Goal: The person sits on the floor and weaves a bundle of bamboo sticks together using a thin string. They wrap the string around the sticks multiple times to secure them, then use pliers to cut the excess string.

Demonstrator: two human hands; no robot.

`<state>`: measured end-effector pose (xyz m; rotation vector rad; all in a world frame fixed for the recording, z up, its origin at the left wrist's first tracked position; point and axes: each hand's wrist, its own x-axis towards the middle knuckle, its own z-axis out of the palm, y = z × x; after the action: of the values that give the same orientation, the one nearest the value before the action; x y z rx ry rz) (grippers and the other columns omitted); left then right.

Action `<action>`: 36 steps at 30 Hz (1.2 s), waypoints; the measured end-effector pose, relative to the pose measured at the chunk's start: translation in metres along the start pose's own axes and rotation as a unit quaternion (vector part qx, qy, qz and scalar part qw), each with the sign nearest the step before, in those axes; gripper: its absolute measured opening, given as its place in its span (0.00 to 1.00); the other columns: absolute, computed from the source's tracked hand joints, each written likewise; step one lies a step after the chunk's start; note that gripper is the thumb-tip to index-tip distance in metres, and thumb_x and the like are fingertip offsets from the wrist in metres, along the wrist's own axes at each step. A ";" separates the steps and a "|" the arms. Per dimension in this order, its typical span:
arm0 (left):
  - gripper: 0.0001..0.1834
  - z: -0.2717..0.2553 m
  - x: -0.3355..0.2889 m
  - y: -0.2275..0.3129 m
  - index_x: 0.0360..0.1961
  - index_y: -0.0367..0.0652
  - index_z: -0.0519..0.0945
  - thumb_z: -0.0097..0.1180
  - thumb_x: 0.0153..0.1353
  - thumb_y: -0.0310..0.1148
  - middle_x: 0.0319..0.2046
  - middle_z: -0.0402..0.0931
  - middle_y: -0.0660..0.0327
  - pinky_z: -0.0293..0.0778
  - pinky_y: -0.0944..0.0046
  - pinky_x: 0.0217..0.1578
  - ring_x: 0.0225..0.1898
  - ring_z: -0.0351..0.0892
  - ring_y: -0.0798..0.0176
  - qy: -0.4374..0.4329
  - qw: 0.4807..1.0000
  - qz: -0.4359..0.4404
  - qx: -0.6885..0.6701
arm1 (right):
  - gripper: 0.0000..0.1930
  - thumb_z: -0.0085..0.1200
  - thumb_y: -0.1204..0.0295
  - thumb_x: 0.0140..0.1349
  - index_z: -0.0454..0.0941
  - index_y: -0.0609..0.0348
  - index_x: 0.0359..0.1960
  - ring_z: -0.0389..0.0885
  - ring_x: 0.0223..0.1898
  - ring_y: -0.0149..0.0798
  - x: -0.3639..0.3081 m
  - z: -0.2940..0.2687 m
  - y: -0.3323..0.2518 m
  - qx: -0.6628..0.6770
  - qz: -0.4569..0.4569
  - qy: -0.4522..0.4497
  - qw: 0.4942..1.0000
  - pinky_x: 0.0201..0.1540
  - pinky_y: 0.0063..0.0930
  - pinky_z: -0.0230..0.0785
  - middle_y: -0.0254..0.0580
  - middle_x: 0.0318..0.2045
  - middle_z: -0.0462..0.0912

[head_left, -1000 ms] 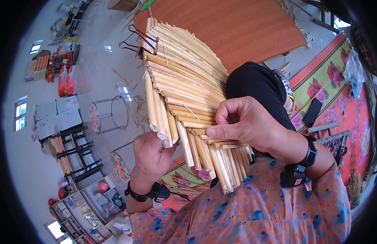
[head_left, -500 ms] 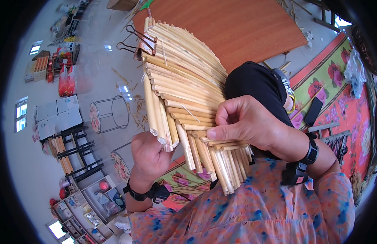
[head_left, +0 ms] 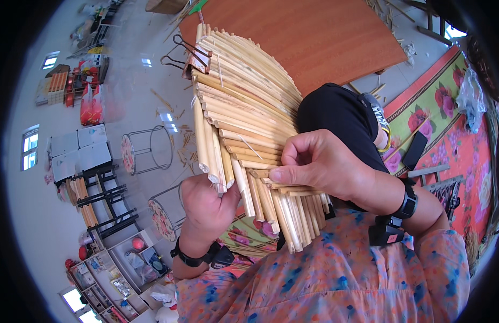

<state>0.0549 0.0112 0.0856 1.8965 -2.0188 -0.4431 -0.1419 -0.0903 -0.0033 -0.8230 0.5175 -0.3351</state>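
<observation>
A fan-like piece of pale straw stalks (head_left: 248, 96) slants across the middle, its stalks laid side by side and crossing in a zigzag along the lower edge. My left hand (head_left: 207, 205) grips its lower left from beneath; the stalks cover most of those fingers, while the thumb shows by the cut ends. At the crossing, my right hand (head_left: 327, 166) is closed in a pinch, thumb pressed on the end of a short stalk (head_left: 260, 173). A rusty binder clip (head_left: 200, 63) bites the upper left edge. Thin white thread (head_left: 250, 146) lies over the stalks.
Beyond my bent knee (head_left: 333, 110) stands a reddish-brown table (head_left: 314, 37). Two round stools (head_left: 129, 154) are on the pale floor at left, with straw scraps around. A shelf unit (head_left: 107, 269) stands lower left. A phone (head_left: 416, 149) lies on the flowered cloth at right.
My left hand has shifted a little right, and its thumb now shows beside the lower stalk ends. The right hand keeps its pinch in nearly the same place. The view has shifted slightly.
</observation>
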 end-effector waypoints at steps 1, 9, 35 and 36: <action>0.12 0.003 -0.002 0.000 0.43 0.35 0.82 0.58 0.57 0.19 0.33 0.84 0.52 0.77 0.58 0.33 0.33 0.85 0.50 0.025 0.999 -0.013 -0.019 | 0.17 0.71 0.67 0.60 0.75 0.57 0.20 0.67 0.24 0.18 0.001 0.000 0.000 -0.002 -0.007 -0.006 1.000 0.26 0.17 0.62 0.24 0.20 0.75; 0.14 0.016 -0.008 0.001 0.45 0.38 0.80 0.60 0.57 0.20 0.27 0.82 0.50 0.74 0.55 0.24 0.24 0.81 0.42 0.090 0.993 -0.033 -0.071 | 0.17 0.71 0.66 0.60 0.76 0.57 0.21 0.68 0.24 0.18 0.004 0.000 -0.001 0.015 0.008 -0.018 1.000 0.25 0.17 0.61 0.24 0.20 0.76; 0.24 0.015 -0.017 0.007 0.62 0.30 0.69 0.54 0.65 0.15 0.55 0.78 0.51 0.76 0.59 0.57 0.56 0.80 0.57 0.040 0.960 -0.155 -0.231 | 0.17 0.72 0.65 0.59 0.79 0.58 0.19 0.67 0.24 0.20 0.009 -0.006 -0.006 -0.018 0.021 -0.045 0.999 0.28 0.18 0.63 0.23 0.20 0.76; 0.24 0.017 -0.016 0.009 0.62 0.30 0.69 0.54 0.64 0.16 0.54 0.78 0.51 0.76 0.60 0.55 0.55 0.80 0.57 0.063 0.955 -0.160 -0.243 | 0.17 0.72 0.65 0.59 0.78 0.57 0.19 0.67 0.24 0.20 0.009 -0.005 -0.006 -0.017 0.021 -0.048 0.998 0.28 0.18 0.63 0.23 0.19 0.76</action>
<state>0.0400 0.0274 0.0743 1.8698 -1.3575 -0.7951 -0.1375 -0.1020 -0.0043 -0.8558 0.4518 -0.2470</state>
